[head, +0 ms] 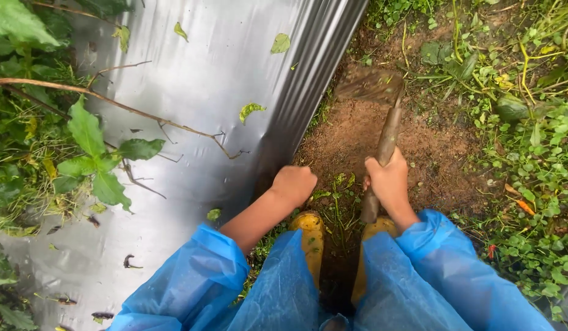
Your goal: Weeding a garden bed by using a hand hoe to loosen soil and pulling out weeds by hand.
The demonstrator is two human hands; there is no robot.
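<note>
Right hand (391, 184) closed in a full fist around the wooden handle of a hoe (382, 144), gripped low on the shaft, likely for short, controlled strokes close to the feet. Hoe blade (368, 83) ahead of that hand, blurred, at the far end of the bare soil patch (345, 138); contact with the ground not determinable. Left hand (294, 182) curled into a loose fist, apart from the handle, just beside the edge of the silver plastic mulch sheet (198, 92); fingers turned under, so anything pinched inside not visible. Sheet lying to the left of both hands, scattered with fallen leaves and crossed by a dry twig (112, 101). Yellow boots (311, 236) below the hands, planted astride a narrow furrow, probably to keep the working line central. Blue raincoat sleeves (431, 257) covering both forearms partly; lower body cut off by the frame. Weeds (529, 165) to the right of the right hand.
</note>
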